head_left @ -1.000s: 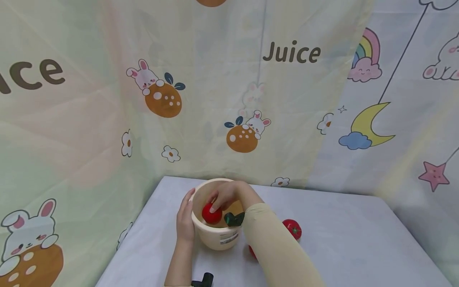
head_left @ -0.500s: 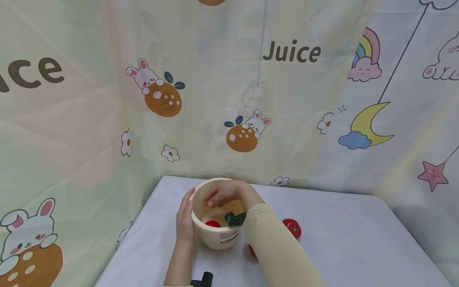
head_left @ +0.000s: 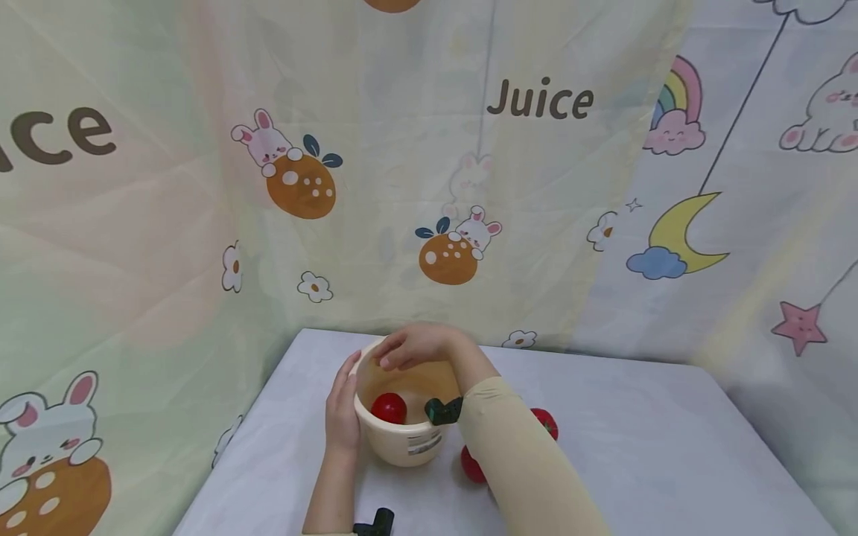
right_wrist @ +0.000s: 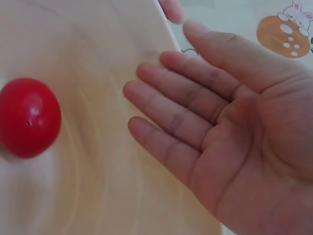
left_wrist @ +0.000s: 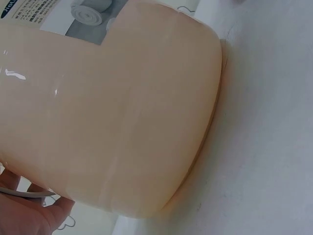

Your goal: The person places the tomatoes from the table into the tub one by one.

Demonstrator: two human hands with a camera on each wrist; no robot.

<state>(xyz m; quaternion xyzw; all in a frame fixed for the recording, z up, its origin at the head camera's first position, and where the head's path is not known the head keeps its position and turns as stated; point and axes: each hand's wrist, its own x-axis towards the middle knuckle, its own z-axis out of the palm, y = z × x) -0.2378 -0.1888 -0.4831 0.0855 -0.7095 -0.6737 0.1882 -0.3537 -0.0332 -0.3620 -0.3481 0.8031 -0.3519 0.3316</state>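
A beige plastic bucket (head_left: 405, 447) stands on the table, with a printed label on its front. Inside lies a glossy red tomato (head_left: 389, 408), also visible against the inner wall in the right wrist view. My left hand (head_left: 342, 409) rests along the bucket's left outer wall, fingertips right at the rim. A thin beige strip, like a handle, crosses that hand's fingers (left_wrist: 59, 209) in the left wrist view. My right hand (head_left: 424, 348) hovers over the bucket's far rim, its fingers extended and apart from the tomato. In the right wrist view its palm (right_wrist: 234, 142) faces the camera, holding nothing.
To the right of the bucket, another tomato (head_left: 472, 466) sits partly behind the right sleeve (head_left: 523, 461). A further tomato (head_left: 546, 422) with a green top lies behind that arm. A patterned curtain (head_left: 375, 186) surrounds the white table (head_left: 637, 447).
My right hand has let go of the tomato, which dropped into the bucket. The hand then rose toward the far rim. My left hand stays at the bucket's side.
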